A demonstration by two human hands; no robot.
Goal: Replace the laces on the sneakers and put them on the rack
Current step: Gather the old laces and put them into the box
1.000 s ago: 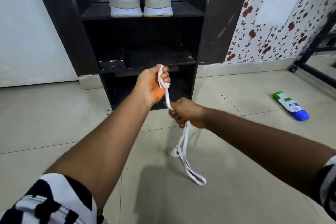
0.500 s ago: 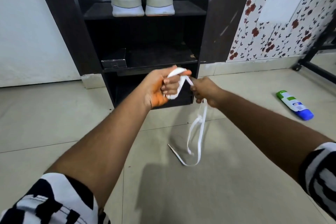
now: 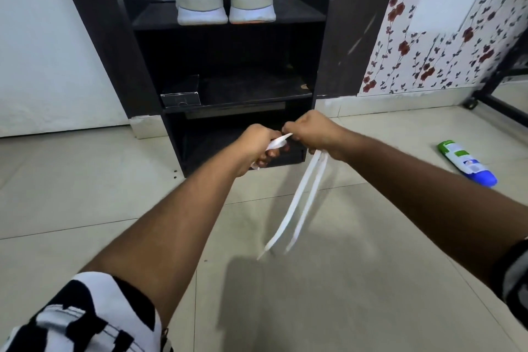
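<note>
Your hands have closed together: left hand (image 3: 257,148) and right hand (image 3: 311,134) both grip the lace (image 3: 303,197), winding up its shortened tail.

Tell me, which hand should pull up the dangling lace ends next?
Probably the right hand. The flat white shoelace hangs straight down from it in two strands, while the left hand grips the bunched part it has gathered.

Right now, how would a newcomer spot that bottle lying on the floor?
Start at the black shoe rack against the wall and look right across the tiled floor. The bottle lies on its side there, alone: green cap, white label, blue base.
</note>
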